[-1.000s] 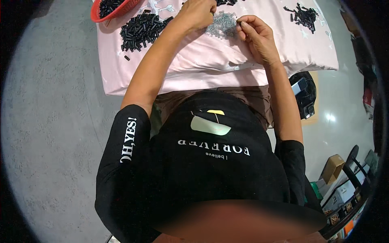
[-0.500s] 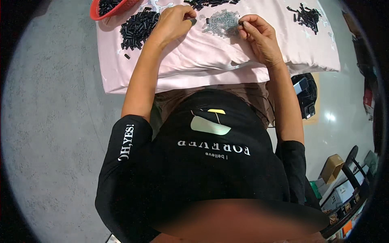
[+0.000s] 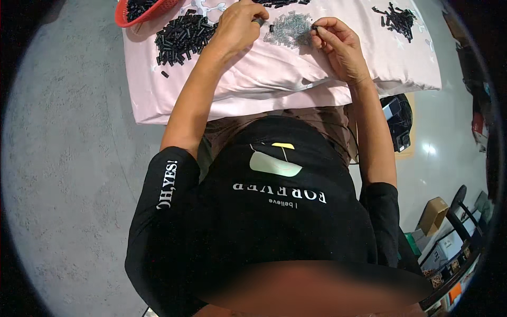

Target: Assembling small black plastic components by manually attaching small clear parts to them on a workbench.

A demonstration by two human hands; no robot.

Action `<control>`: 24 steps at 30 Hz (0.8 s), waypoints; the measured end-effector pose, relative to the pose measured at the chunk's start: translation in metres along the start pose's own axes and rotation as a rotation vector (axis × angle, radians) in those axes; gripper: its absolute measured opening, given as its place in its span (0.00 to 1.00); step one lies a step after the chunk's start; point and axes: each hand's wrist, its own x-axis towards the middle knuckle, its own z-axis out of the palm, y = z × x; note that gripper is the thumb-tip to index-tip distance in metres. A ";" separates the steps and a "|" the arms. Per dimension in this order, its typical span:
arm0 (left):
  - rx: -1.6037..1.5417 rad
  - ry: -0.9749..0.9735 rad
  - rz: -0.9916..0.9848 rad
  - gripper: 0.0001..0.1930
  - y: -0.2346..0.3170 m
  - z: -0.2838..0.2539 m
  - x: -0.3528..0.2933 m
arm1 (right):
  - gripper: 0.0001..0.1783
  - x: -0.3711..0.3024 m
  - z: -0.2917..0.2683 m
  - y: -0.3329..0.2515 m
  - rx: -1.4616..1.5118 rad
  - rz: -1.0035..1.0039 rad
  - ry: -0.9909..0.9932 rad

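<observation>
My left hand (image 3: 240, 29) is at the far side of the pink cloth, fingers curled down beside a far heap of small black pieces (image 3: 282, 2). Something dark shows at its fingers; what they hold I cannot make out. With thumb and forefinger my right hand (image 3: 342, 50) pinches a small black piece (image 3: 315, 28) at the right edge of a pile of tiny clear, glassy-looking parts (image 3: 289, 30). A single black piece (image 3: 272, 28) lies at that pile's left edge. Left of my left hand spreads a large heap of short black cylinders (image 3: 185, 38).
At the far left a red basket (image 3: 153, 15) holds more black pieces. Another small black heap (image 3: 400, 22) lies on the right of the pink cloth (image 3: 174, 100). One loose cylinder (image 3: 165, 74) sits near the left. Beside my right arm is a black bag (image 3: 402, 124).
My left hand has moved right and slightly farther away, off the large black heap toward the clear pile. My right hand stays almost in place, still pinching the black piece.
</observation>
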 end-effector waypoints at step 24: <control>0.302 -0.107 -0.031 0.13 -0.012 0.000 -0.023 | 0.09 0.000 0.004 0.001 -0.063 0.000 -0.011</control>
